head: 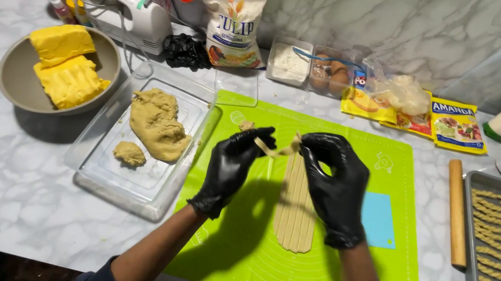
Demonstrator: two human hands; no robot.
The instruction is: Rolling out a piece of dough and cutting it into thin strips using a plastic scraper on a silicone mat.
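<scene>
You're pinching a dough strip [278, 149] between both hands' fingers [264, 141], twisting it; pulling too hard could be snapping it.

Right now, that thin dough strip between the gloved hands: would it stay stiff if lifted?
Probably floppy: the dough strip sags and twists between the left hand and right hand. Likely fragile too, being thin. It seems light, since fingertips alone hold it.
</scene>
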